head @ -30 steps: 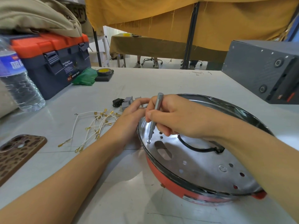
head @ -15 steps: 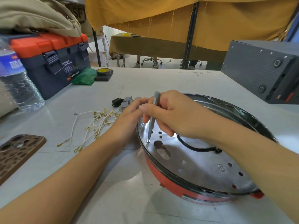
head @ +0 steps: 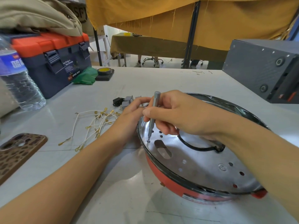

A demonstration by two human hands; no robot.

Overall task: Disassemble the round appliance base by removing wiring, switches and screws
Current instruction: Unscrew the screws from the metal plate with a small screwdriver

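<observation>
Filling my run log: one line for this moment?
step: unscrewing | right hand: grips grey screwdriver, tip on screw | left hand: steadies round red-sided metal appliance base

"WING BOX" on toolbox (head: 53, 65)

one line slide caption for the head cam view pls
Right hand sets a slim screwdriver on a screw in the round appliance base while left hand grips its rim.

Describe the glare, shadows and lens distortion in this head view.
Head view: bright glare on the metal plate below the screwdriver; soft arm shadows on the table; wide-angle bending curves the water bottle and toolbox; everything reasonably sharp.
</observation>
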